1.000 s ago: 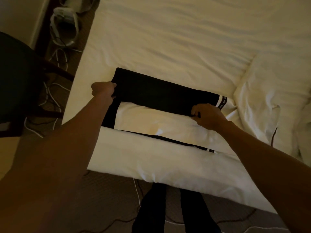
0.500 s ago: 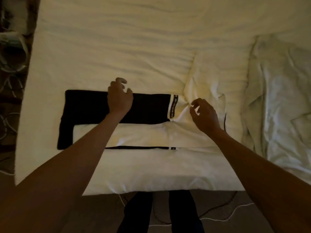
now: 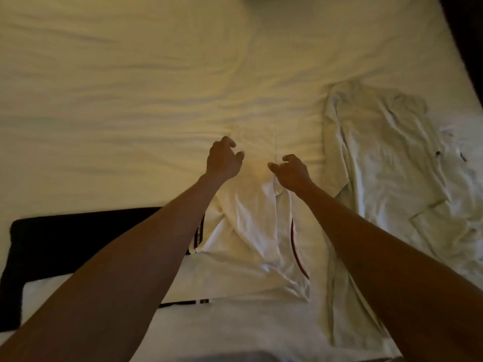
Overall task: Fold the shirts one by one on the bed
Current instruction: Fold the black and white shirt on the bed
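Note:
A partly folded black-and-white shirt lies along the near edge of the bed, its black panel at the left. Its white sleeve, with a dark red stripe, runs up toward both hands. My left hand hovers over the sleeve's far end, fingers loosely curled and holding nothing. My right hand is just to its right, fingers loosely bent, thumb pointing left, also holding nothing. A crumpled white shirt lies spread at the right.
The cream bed sheet stretches wide behind and left of the hands, lightly wrinkled. A dark edge bounds the bed at the top right. The near bed edge runs along the bottom.
Both hands have let go of the black panel and moved right and farther up the bed, over the white sleeve. The view has swung right, bringing the crumpled white shirt in.

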